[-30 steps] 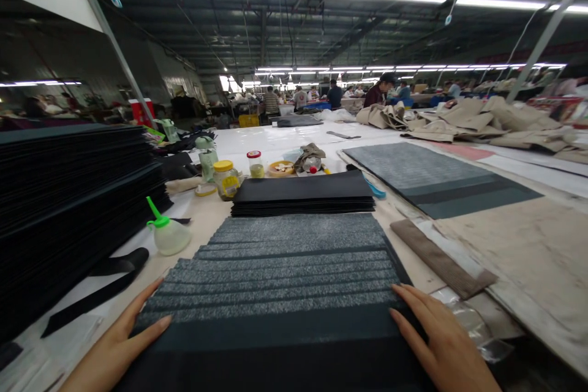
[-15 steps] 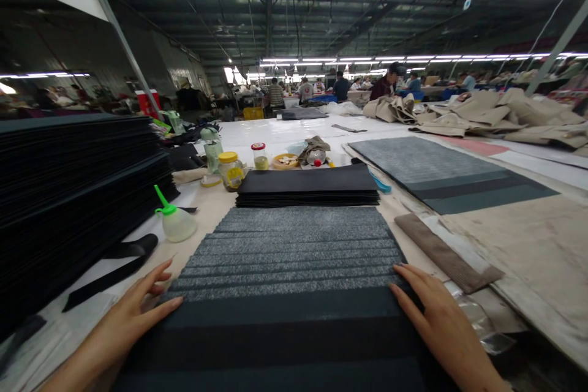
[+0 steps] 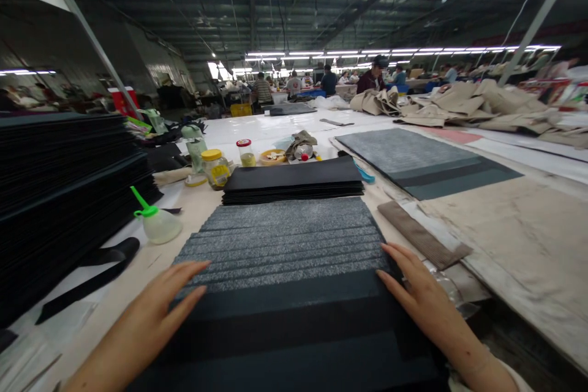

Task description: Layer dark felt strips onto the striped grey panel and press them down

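Overlapping dark sheets with speckled grey strips (image 3: 285, 239) lie in front of me, their rows stepping away from a smooth dark front part. My left hand (image 3: 160, 306) is at their left edge, fingers apart, with the fingertips over the speckled rows. On the right edge rests my right hand (image 3: 418, 294), its fingers spread and nothing gripped. Just beyond the rows sits a neat stack of black pieces (image 3: 291, 177).
A tall pile of dark sheets (image 3: 68, 196) stands at the left, beside a green-nozzled squeeze bottle (image 3: 160, 225). Jars, including a yellow-lidded one (image 3: 215, 170), are behind. Another grey sheet (image 3: 413, 156) and a brown fabric strip (image 3: 420, 233) lie right. People work far back.
My left hand has moved right and further over the sheets' left edge. The right hand stays at the right edge. The whole view has shifted, with the surroundings now further left.
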Demonstrator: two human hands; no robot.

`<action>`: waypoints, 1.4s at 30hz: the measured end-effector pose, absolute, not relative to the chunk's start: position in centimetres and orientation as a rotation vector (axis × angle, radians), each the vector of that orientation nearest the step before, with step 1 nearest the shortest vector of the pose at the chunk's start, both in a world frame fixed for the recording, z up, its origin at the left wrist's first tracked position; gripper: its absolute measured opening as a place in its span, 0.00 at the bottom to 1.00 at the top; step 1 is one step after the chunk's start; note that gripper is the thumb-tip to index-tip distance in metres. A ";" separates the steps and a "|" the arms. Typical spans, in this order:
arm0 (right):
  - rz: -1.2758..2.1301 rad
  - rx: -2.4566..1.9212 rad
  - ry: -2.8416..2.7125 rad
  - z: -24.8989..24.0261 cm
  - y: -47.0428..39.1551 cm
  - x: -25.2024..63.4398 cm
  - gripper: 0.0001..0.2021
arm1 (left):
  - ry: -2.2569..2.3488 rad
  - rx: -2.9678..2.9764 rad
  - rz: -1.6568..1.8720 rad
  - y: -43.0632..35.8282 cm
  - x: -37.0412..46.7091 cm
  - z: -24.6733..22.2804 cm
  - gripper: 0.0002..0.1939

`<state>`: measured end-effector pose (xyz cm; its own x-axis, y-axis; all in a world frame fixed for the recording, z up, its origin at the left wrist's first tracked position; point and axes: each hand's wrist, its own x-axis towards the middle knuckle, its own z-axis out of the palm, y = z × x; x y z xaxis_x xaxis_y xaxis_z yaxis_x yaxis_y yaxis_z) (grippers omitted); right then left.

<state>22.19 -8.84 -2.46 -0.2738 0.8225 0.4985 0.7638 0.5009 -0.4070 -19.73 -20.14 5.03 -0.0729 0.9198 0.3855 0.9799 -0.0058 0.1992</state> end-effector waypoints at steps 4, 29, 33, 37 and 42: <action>0.104 -1.356 -2.074 -2.6 -8.7 24.0 0.20 | -1.834 -2.522 -0.538 -18.0 -12.3 5.4 0.16; 0.982 -1.662 -1.934 1.6 5.7 20.2 0.23 | -1.636 -2.540 -0.639 -15.0 -6.9 1.8 0.16; 1.414 -1.384 -1.684 1.1 2.6 20.4 0.22 | -1.789 -2.499 -0.684 -13.9 -10.0 2.5 0.18; 1.322 -1.256 -1.726 0.6 -0.2 20.5 0.25 | -2.315 -2.097 -0.824 -10.4 -18.7 2.8 0.20; 0.842 -1.230 -1.819 0.1 -2.4 19.9 0.24 | -2.729 -1.552 -0.871 -6.0 -27.3 2.4 0.15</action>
